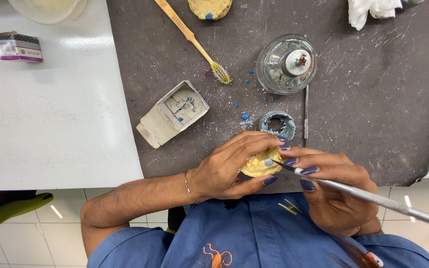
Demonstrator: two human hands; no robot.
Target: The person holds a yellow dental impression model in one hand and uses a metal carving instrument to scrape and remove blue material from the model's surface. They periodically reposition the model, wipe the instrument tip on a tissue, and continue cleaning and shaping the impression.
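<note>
Carving in progress: right hand point(336, 193) pinching a slim metal carving tool point(373, 197), tip on blue wax atop a yellow dental cast point(259, 166), cast cradled tight in left hand point(229, 168) at the desk's 6 o'clock edge. Probably next: fine, steady strokes, cast braced. Outward at 12 o'clock, a grey ring point(277, 124), glass spirit lamp point(286, 63), toothbrush point(194, 42); at 10, a small open box point(173, 114). Scratched dark mat point(373, 109) over white desk point(50, 124); tiled floor below.
</note>
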